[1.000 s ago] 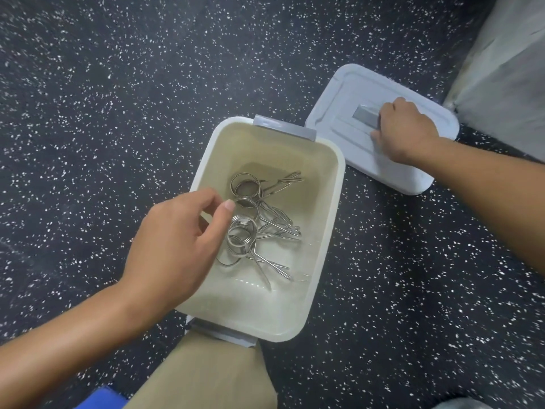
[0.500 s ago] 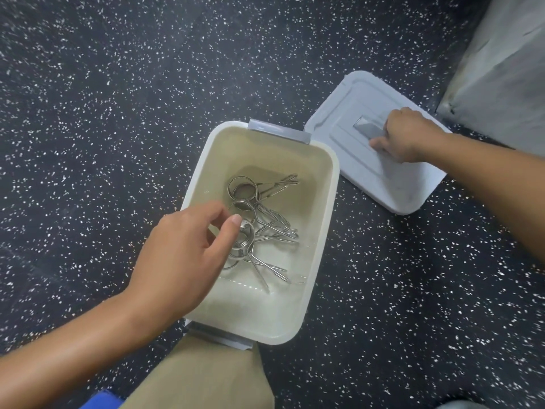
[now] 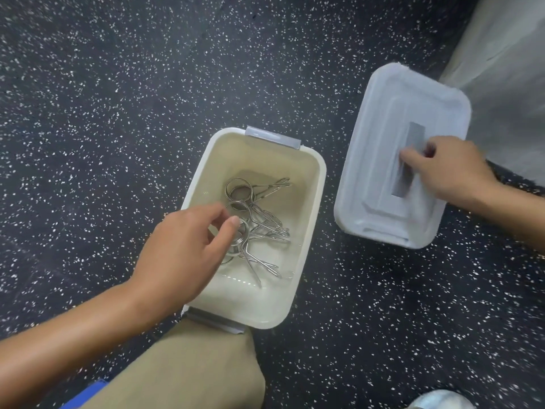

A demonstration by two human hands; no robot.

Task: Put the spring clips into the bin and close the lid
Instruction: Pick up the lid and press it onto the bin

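Note:
A white open bin (image 3: pixel 309 219) stands on the dark speckled floor. Several metal spring clips (image 3: pixel 265 228) lie in a heap on its bottom. My left hand (image 3: pixel 182 252) hovers over the bin's left side just above the clips, fingers loosely apart with nothing in them. The white lid (image 3: pixel 380 143) is to the right of the bin, top side up. My right hand (image 3: pixel 448 169) grips the lid's grey handle (image 3: pixel 408 160) from the right.
Grey latches sit at the bin's far end (image 3: pixel 272 137) and near end (image 3: pixel 215 320). My knee in khaki trousers (image 3: pixel 188 364) touches the bin's near end. A grey wall or block (image 3: pixel 507 54) rises right behind the lid. A shoe tip (image 3: pixel 439 399) shows at the bottom right.
The lid has turned in my right hand, its long side now running roughly parallel to the bin. My left hand has stayed over the clips, barely shifting.

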